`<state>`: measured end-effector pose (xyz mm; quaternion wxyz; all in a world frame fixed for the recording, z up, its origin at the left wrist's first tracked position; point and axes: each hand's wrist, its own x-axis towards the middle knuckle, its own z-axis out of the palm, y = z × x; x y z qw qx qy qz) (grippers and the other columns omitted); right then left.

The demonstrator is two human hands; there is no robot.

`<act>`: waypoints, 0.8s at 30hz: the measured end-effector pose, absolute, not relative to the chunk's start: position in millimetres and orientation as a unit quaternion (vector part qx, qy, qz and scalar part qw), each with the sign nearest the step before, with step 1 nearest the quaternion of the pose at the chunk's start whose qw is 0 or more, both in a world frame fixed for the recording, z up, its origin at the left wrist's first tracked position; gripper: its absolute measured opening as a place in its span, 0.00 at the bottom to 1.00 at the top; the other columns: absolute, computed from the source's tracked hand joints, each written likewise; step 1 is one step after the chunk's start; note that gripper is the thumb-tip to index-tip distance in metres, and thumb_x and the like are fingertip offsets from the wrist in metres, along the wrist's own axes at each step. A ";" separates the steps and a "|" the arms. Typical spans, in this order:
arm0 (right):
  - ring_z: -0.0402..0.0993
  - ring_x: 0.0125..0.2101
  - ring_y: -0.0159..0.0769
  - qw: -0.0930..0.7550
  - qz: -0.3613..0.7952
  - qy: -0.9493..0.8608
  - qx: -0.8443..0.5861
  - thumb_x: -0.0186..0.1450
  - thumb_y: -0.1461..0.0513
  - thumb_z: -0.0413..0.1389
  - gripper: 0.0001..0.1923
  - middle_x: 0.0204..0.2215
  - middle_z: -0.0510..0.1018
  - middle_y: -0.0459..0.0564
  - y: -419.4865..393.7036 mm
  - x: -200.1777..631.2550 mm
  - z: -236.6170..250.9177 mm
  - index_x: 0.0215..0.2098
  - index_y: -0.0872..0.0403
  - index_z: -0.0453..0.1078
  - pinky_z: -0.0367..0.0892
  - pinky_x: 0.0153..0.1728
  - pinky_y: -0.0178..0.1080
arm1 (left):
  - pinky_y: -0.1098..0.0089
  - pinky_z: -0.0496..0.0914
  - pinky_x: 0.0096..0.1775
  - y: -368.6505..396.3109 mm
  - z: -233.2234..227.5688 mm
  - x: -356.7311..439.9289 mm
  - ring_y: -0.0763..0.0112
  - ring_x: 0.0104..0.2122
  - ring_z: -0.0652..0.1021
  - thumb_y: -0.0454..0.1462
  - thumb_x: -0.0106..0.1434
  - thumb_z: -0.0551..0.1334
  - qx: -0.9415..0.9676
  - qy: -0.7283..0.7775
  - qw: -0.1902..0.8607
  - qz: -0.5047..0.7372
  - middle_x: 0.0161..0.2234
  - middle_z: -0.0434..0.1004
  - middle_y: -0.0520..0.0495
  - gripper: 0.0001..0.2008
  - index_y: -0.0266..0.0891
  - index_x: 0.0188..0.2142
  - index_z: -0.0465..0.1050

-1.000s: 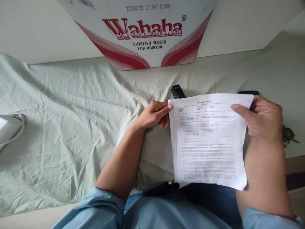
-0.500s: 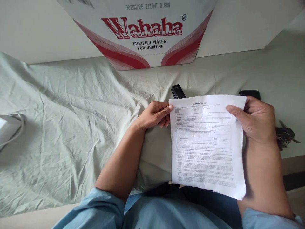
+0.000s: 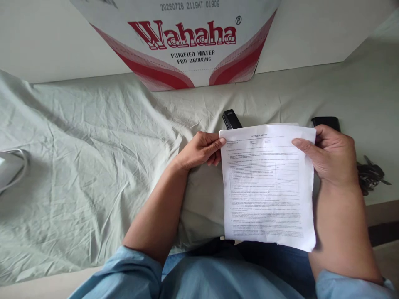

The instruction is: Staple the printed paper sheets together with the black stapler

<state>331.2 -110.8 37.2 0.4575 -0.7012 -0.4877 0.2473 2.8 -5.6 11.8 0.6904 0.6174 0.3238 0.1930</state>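
I hold a stack of printed white paper sheets upright in front of me, above a table covered with wrinkled pale green cloth. My left hand pinches the stack's top left corner. My right hand grips its top right edge, thumb across the front. A black stapler lies on the cloth just behind the paper's top left corner, partly hidden by it.
A white and red "Wahaha" water carton leans against the wall at the back. A black flat object peeks out behind my right hand. A bunch of keys lies to the right. A white object sits at the left edge.
The sheets have squared up and shifted slightly left. My right hand moved left with them, uncovering more of the keys. My left hand stayed at the corner.
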 end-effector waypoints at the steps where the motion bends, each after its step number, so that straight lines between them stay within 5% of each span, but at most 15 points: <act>1: 0.66 0.25 0.29 0.454 0.247 -0.489 -0.703 0.57 0.52 0.77 0.16 0.24 0.77 0.39 -111.2 331.8 36.3 0.29 0.49 0.78 0.62 0.27 0.35 | 0.77 0.63 0.19 -5.7 11.6 2.6 0.80 0.15 0.69 0.59 0.71 0.69 0.618 0.325 0.690 0.193 0.19 0.76 0.50 0.29 0.37 0.29 0.72; 24: 0.64 0.24 0.27 0.447 0.248 -0.499 -0.700 0.57 0.55 0.77 0.15 0.23 0.74 0.39 -112.1 334.2 35.0 0.29 0.50 0.77 0.59 0.27 0.35 | 0.76 0.61 0.19 -5.6 9.2 1.6 0.81 0.15 0.66 0.62 0.72 0.66 0.635 0.326 0.675 0.186 0.18 0.74 0.50 0.31 0.38 0.29 0.71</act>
